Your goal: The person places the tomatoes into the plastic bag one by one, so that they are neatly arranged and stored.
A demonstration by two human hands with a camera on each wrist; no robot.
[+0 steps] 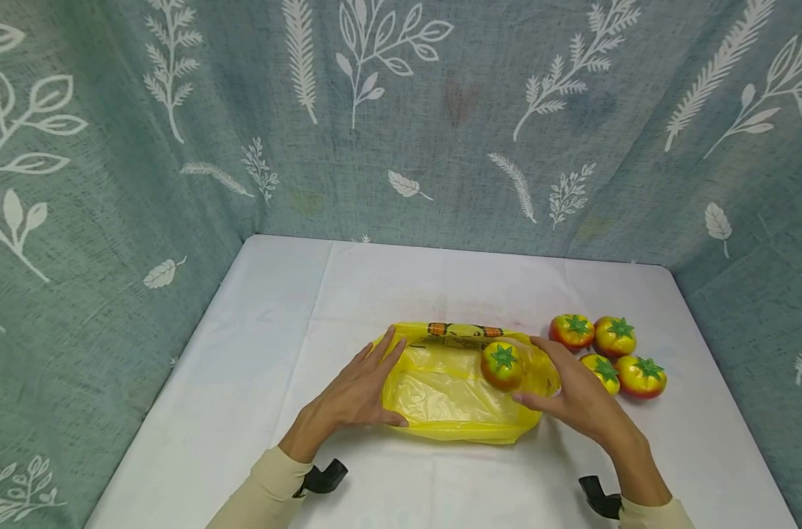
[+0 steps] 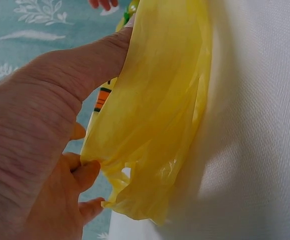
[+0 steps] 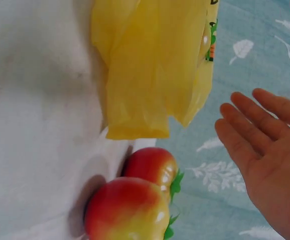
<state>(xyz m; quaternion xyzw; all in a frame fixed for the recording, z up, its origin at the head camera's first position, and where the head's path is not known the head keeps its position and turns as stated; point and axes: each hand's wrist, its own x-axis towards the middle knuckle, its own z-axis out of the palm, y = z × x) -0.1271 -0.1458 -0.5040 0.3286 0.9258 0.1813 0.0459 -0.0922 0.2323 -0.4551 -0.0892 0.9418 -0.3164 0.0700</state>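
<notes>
A yellow plastic bag [image 1: 450, 397] lies with its mouth spread wide, and one red-yellow toy tomato [image 1: 502, 371] with a green star-shaped top sits inside its right half. At the bag's left end my left hand [image 1: 353, 393] has its fingers and thumb spread across the opening. In the left wrist view the thumb goes behind the near rim, while fingertips touch the bag's end by a loose handle [image 2: 134, 195]. My right hand [image 1: 582, 400] is at the right end, thumb near the tomato. Its fingers look straight and spread in the right wrist view, holding nothing.
Several more toy tomatoes [image 1: 641, 378] are grouped on the white-covered table [image 1: 269, 323], just right of the bag and close to my right hand. A green leaf-patterned curtain [image 1: 401, 154] hangs behind the table and on both sides.
</notes>
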